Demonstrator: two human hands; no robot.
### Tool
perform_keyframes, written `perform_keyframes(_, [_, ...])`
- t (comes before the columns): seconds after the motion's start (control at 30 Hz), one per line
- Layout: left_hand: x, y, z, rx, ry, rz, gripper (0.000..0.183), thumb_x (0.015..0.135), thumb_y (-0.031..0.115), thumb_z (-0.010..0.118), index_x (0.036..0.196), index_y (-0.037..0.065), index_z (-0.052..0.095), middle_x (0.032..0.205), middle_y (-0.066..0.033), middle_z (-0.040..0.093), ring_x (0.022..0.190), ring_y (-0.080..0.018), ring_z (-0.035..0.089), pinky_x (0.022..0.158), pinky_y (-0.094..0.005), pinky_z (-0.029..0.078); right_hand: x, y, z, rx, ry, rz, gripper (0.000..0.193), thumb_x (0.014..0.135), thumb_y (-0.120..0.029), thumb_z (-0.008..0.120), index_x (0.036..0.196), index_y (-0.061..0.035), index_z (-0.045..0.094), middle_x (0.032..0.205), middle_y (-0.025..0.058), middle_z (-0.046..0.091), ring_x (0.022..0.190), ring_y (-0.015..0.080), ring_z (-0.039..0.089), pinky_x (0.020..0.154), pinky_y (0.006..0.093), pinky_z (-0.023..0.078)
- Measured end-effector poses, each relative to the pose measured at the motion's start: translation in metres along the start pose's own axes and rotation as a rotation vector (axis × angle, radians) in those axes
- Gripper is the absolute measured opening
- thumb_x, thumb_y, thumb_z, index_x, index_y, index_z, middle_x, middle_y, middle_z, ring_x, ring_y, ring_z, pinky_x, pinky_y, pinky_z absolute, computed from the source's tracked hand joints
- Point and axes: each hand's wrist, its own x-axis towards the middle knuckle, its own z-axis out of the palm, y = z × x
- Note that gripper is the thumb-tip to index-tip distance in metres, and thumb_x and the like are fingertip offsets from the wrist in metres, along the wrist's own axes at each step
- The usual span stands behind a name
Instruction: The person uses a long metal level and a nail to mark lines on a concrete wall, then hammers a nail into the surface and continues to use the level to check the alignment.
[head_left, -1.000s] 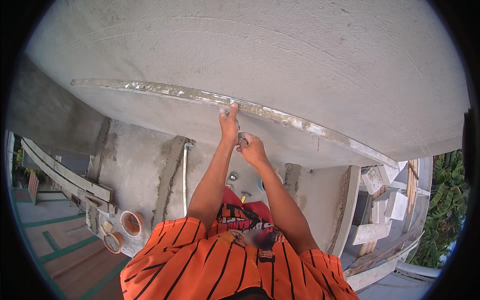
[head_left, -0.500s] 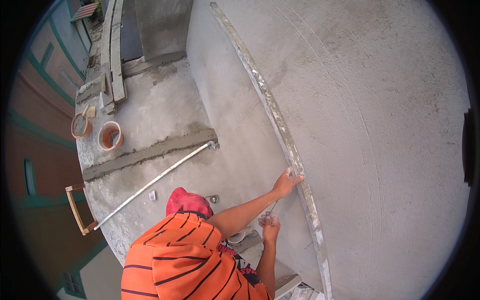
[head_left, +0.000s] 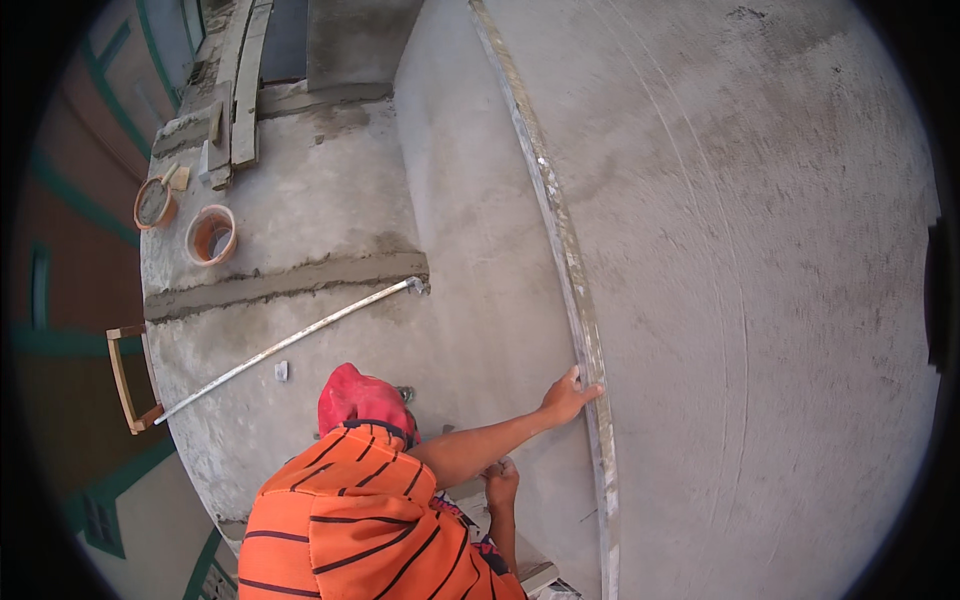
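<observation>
Neither my left hand nor my right hand shows in the head view. A co-worker in an orange striped shirt (head_left: 345,520) and a red cap (head_left: 362,398) bends over below the centre. One hand of the co-worker (head_left: 566,398) grips the edge of a long, mortar-spotted straightedge (head_left: 567,250), which lies along the grey plastered wall (head_left: 780,300). The co-worker's other hand (head_left: 502,484) is bent in near the body, apart from the straightedge; whether its fingers hold anything is too small to tell.
A white pole (head_left: 290,345) lies slanting across the concrete slab (head_left: 300,215). Two orange buckets stand at the left, one open (head_left: 212,236) and one with grey mortar (head_left: 154,203). Planks (head_left: 246,110) lie farther back. A wooden frame (head_left: 124,380) juts out at the slab's left edge.
The view has shifted a little. The co-worker's lower hand, which held a thin wire-like piece by the wall, has drawn down and left toward the body. The other hand stays on the straightedge.
</observation>
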Motion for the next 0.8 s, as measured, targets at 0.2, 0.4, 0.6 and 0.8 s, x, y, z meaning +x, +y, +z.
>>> perform_keyframes(0.2, [-0.001,0.0,0.0,-0.076,0.001,0.011,0.093,0.083,0.043,0.068,0.139,-0.014,0.022,0.126,-0.0291,0.052,0.119,-0.0306,0.052,0.099,-0.033,0.039,-0.009,0.022,0.008,-0.019,0.043,-0.08,0.023,0.09,-0.008,0.051,0.106,0.0056,0.058,0.092,0.0129,0.065,0.078,0.0166,0.064,0.069,0.0292,0.052])
perform_keyframes(0.4, [-0.005,0.025,-0.002,-0.272,-0.091,0.009,0.041,0.087,0.024,0.067,0.113,-0.002,0.048,0.086,-0.0011,0.059,0.06,-0.003,0.043,0.048,-0.0187,0.034,-0.031,0.021,-0.001,0.003,0.212,0.018,0.022,0.091,-0.012,0.05,0.106,0.0014,0.058,0.09,0.01,0.064,0.071,0.0158,0.064,0.063,0.0274,0.052])
perform_keyframes(0.6, [0.003,0.017,0.002,-0.12,-0.115,0.013,0.034,0.089,0.032,0.064,0.095,0.006,0.042,0.077,-0.0029,0.045,0.046,-0.0054,0.032,0.038,-0.0239,0.023,-0.055,0.045,-0.024,0.475,0.556,0.064,0.017,0.093,-0.016,0.049,0.098,-0.0015,0.056,0.082,0.0047,0.062,0.066,0.0107,0.058,0.061,0.0249,0.048])
perform_keyframes(0.8, [0.001,0.022,0.011,0.062,-0.062,-0.071,0.037,0.09,0.036,0.06,0.099,0.004,0.044,0.087,-0.0064,0.049,0.049,-0.006,0.031,0.041,-0.0235,0.023,-0.075,0.09,-0.02,0.706,0.778,0.045,0.016,0.092,-0.017,0.051,0.095,-0.0029,0.058,0.079,0.0027,0.06,0.063,0.0089,0.055,0.058,0.0229,0.046])
